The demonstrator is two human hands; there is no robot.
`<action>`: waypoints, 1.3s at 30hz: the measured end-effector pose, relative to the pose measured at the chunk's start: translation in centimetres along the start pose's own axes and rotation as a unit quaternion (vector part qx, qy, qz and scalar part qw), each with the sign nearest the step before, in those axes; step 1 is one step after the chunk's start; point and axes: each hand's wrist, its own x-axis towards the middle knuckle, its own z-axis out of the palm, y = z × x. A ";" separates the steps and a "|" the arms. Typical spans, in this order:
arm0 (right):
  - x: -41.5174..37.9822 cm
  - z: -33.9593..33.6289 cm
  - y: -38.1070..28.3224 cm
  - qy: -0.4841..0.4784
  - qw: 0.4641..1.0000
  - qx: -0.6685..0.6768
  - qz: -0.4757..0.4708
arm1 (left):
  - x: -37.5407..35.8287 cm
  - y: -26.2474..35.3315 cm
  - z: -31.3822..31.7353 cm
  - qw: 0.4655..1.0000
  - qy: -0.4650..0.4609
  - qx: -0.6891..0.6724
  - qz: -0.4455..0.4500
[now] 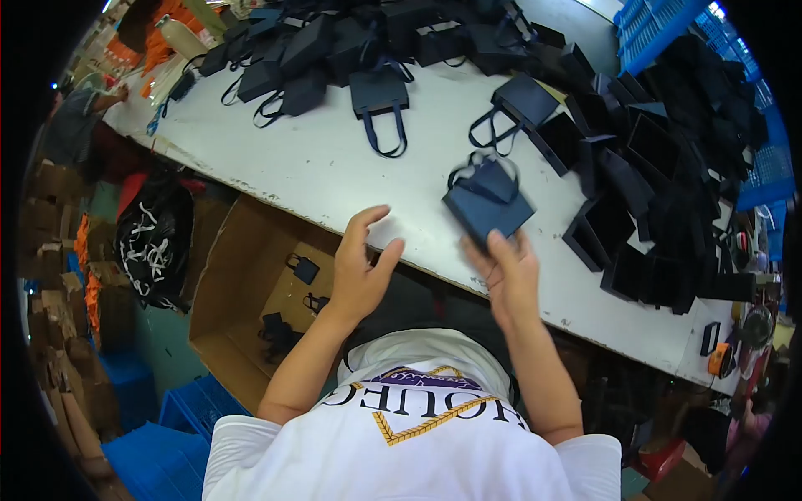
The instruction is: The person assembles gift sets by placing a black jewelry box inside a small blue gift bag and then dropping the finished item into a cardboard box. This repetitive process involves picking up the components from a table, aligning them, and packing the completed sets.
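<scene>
The bag [487, 211], small and dark navy, sits at 2 o'clock from the view's centre, its body turned askew. Looped dark handles [512, 173] spread toward 12 o'clock over a folded-looking dark part [493, 181]; blur hides finer detail.

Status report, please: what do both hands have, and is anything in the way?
Left hand open, empty. Right hand on dark bag, near edge. Second bag close beyond; nothing between hands.
</scene>
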 end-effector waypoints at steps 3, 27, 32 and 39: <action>-3.9 -0.5 1.0 0.034 0.994 -0.101 0.032 | 2.3 1.5 2.5 0.989 -0.042 0.115 0.085; -3.1 -1.2 2.6 -0.041 0.528 -0.726 -0.439 | 4.1 6.7 2.8 0.992 -0.035 -0.122 -0.010; -3.1 -1.4 2.4 -0.056 0.584 -0.683 -0.435 | -1.7 3.3 3.7 0.940 -0.053 0.318 0.114; -1.7 -7.5 -8.0 0.171 0.547 -0.673 -0.467 | -0.9 2.3 3.6 0.937 -0.061 0.306 0.157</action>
